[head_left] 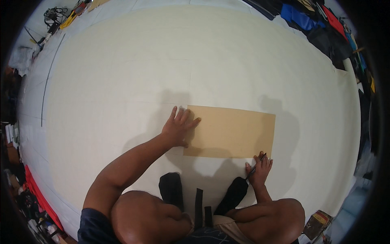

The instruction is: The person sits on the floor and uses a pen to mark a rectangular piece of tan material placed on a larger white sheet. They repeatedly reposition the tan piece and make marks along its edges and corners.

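Observation:
A rectangular tan sheet of card or stiff paper (231,132) lies flat on a large cream sheet (122,77) in front of me. My left hand (178,128) is open at the card's left edge, its fingers spread and some of them resting on that edge. At the card's near right corner is my right hand (261,170), which holds a slim dark pen (254,166) between its fingers. The pen slants up and to the right, its upper end close to the card's near edge. Whether it touches the card I cannot tell.
My feet in dark socks (171,189) stand on the cream sheet, just short of the card. Bags and dark cloth (321,34) are piled at the far right. A red cloth (40,197) lies at the left, and tangled cables (55,17) at the far left.

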Demonstrator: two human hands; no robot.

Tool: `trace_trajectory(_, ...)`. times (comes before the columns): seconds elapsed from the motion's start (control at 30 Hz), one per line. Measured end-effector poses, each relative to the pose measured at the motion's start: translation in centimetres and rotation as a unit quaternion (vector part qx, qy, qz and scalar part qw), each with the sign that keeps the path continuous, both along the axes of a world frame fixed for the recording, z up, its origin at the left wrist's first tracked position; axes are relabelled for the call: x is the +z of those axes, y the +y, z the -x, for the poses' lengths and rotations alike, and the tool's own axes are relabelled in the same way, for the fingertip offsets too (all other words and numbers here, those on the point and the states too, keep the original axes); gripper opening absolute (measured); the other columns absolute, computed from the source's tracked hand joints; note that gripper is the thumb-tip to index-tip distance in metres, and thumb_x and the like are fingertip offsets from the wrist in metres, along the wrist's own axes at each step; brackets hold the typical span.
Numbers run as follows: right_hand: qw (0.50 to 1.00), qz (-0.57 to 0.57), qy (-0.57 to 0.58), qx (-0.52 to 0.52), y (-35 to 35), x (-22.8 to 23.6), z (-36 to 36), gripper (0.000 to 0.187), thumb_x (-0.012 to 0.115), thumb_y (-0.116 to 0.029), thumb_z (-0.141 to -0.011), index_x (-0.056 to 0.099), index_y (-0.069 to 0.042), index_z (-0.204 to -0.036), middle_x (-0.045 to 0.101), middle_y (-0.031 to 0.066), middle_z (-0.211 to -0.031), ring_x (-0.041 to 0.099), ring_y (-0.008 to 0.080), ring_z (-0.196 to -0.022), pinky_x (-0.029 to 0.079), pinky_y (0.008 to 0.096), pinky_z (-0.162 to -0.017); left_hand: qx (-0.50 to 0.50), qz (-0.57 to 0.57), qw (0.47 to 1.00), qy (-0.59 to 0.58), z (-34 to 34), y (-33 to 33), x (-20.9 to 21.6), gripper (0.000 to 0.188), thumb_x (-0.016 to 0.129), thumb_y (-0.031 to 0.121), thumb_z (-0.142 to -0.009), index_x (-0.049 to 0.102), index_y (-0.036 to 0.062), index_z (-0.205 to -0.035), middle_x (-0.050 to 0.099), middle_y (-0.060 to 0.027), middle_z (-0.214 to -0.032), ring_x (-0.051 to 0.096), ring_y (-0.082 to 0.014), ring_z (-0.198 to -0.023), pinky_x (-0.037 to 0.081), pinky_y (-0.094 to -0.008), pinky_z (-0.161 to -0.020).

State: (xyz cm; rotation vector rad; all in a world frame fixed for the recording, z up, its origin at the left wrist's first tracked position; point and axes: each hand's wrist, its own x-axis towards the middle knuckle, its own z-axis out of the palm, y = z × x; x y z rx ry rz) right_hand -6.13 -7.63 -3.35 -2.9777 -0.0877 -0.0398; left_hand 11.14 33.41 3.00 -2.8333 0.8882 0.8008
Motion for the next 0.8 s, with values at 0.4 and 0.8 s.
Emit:
trace_trajectory(0.4, 1.0, 0.024, -0.01, 0.0, -0.4, 2.6, -4.6, 0.037, 0.069, -0.023, -0.089, 0.062, -0.006, -0.121, 0.062, 0.0134, -0.1, 0.062, 0.032, -0.095, 0.038, 0.0554, -0.106, -0.07, -0.016, 0.996, 0.053, -0.4, -1.6, -2.7, 0.096, 0.081, 0.037, -0.077, 0.035, -0.0033, -0.151, 0.015, -0.0329, -0.164, 0.021, -0.0426, -0.154, 0.027, -0.044, -0.124)
trace_trajectory(0.8, 0.881, -0.421, 0.208, 0.062, 15.0, 3.3, -22.1, 0.032, 0.062, -0.021, -0.1, 0.062, -0.002, -0.126, 0.07, 0.0194, -0.108, 0.069, 0.0332, -0.098, 0.054, 0.0417, -0.084, -0.054, 0.034, 0.996, 0.062, 0.0, -2.4, -2.7, 0.11, 0.088, 0.041, -0.067, 0.033, -0.0039, -0.152, 0.019, -0.0355, -0.161, 0.025, -0.0477, -0.151, 0.028, -0.045, -0.124)
